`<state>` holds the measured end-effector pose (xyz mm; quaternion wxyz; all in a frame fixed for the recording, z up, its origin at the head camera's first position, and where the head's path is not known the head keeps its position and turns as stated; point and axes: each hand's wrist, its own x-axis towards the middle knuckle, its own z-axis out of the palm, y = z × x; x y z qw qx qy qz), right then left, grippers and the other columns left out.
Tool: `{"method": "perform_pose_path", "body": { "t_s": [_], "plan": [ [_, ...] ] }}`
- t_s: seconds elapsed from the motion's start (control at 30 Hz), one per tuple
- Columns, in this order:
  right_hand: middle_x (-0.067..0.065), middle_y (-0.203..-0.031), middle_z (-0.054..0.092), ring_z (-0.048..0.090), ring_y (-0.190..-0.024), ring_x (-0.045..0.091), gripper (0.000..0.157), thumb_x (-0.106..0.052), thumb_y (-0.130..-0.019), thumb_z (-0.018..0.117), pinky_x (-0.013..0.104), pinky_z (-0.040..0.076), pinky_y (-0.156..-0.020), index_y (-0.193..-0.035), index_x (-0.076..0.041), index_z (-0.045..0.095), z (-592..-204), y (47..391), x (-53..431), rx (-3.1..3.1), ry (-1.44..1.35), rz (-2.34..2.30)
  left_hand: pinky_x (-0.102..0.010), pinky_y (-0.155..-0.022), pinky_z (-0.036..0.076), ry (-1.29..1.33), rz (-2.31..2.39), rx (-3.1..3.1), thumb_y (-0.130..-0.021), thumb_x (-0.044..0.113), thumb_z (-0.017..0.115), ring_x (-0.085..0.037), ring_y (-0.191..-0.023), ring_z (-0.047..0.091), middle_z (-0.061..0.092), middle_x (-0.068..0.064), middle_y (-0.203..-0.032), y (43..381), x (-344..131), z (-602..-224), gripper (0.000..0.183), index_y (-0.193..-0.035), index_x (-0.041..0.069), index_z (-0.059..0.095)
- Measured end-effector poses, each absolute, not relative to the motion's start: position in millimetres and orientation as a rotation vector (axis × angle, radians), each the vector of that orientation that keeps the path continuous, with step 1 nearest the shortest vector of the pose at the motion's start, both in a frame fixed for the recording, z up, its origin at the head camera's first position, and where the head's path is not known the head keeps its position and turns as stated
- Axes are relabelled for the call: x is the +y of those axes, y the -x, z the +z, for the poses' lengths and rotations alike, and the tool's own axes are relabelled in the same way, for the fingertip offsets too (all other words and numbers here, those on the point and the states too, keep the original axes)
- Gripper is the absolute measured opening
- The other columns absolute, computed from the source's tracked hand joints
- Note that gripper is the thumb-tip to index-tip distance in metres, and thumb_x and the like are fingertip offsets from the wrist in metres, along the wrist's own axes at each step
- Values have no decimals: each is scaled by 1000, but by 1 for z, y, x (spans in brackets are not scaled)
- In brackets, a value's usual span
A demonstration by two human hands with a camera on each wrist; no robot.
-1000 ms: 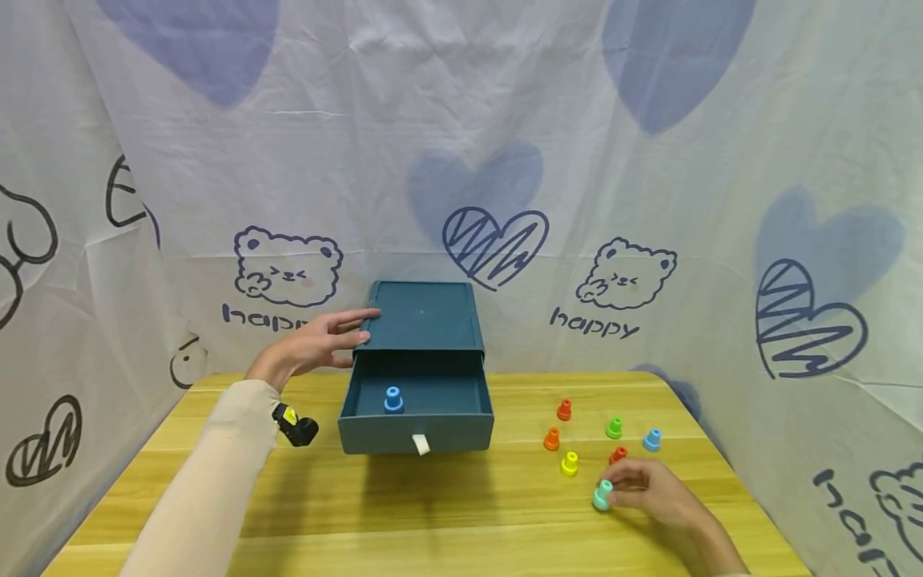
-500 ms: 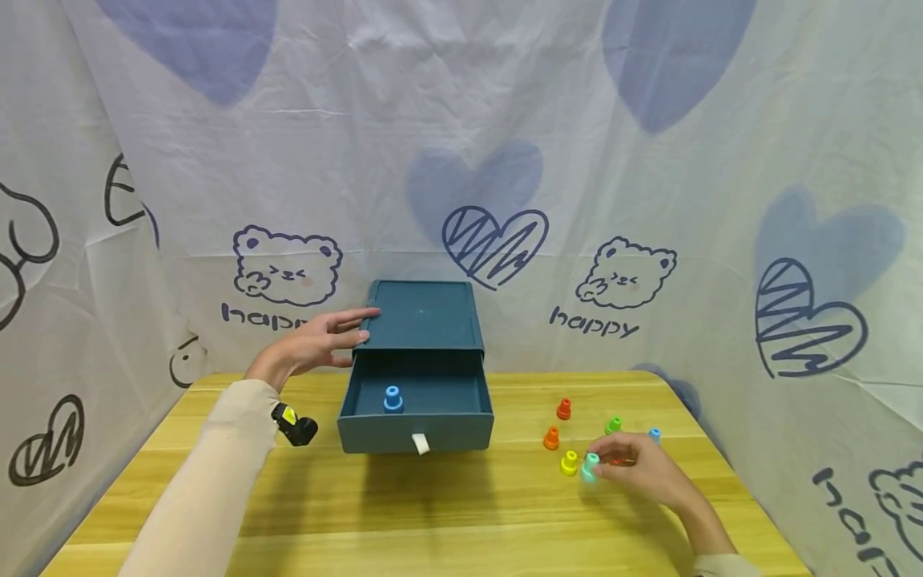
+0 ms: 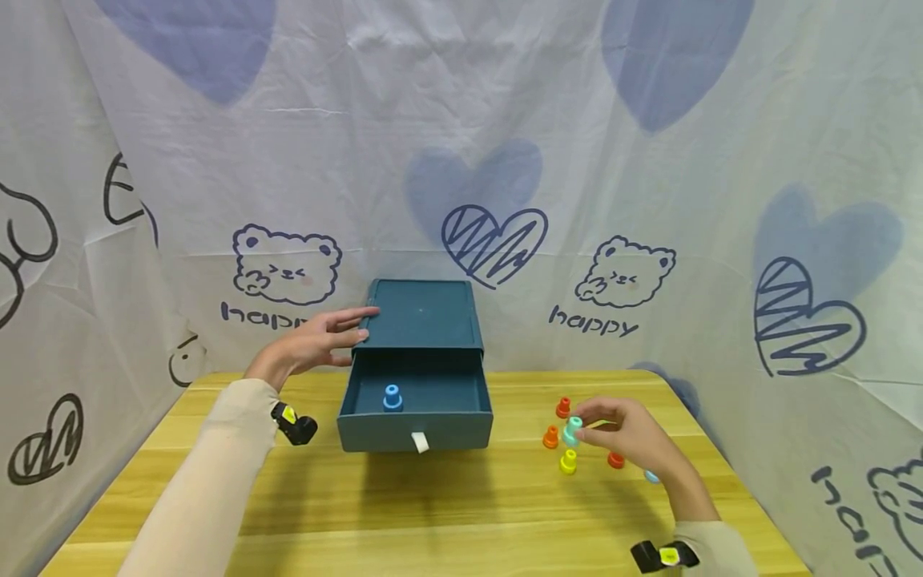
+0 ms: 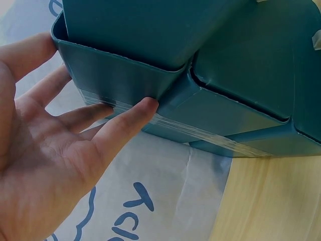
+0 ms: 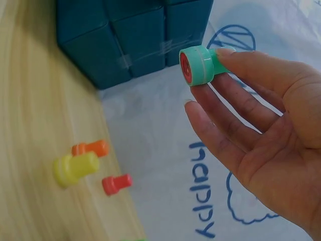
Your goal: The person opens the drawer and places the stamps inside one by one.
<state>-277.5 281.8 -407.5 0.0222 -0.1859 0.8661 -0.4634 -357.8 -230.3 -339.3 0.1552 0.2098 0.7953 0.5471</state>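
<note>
Between right fingers (image 5: 246, 103), a stamp (image 5: 201, 65) (mint-green).

Drawer unit (image 3: 421, 314): smooth dark plastic, satin finish; clear, glossy tape (image 4: 200, 134) on its outer wall. Mint piece (image 3: 573, 431): smooth, shiny plastic. At four o'clock from the unit, orange piece (image 3: 551, 437) and yellow piece (image 3: 568, 462): smooth plastic. At six, tabletop (image 3: 425, 513): wood-grained, faint sheen. At twelve, backdrop (image 3: 346, 184): matt, creased cloth. At eight, sleeve (image 3: 205, 473): matt cloth.
</note>
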Motion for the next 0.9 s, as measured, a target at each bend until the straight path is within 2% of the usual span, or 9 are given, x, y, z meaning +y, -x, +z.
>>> {"method": "perform_pose_path", "body": {
  "t_s": [0.23, 0.47, 0.9],
  "plan": [
    [11, -116, 74, 71, -103, 25, 30, -24, -92, 79, 25, 63, -86, -117, -9, 74, -395, 281, 267, 2652, 653, -1438, -69, -119, 32, -614, 1570, 2269, -108, 29, 54, -51, -158, 15, 3, -19, -175, 359, -231, -340, 67, -166, 15, 22],
    [8, -110, 74, 71, -99, 19, 29, -22, -92, 80, 23, 62, -86, -116, -8, 74, -383, 283, 252, 2664, 710, -1425, -68, -120, 32, -618, 1567, 2267, -108, 30, 54, -51, -158, 14, 3, -19, -175, 359, -231, -338, 68, -166, 15, 22],
    [14, -109, 73, 71, -97, 27, 25, -17, -93, 77, 27, 63, -83, -115, -5, 73, -362, 290, 233, 2615, 826, -1417, -68, -120, 31, -602, 1590, 2256, -108, 28, 54, -50, -157, 17, 4, -18, -175, 357, -232, -339, 67, -166, 15, 22]
  ]
}}
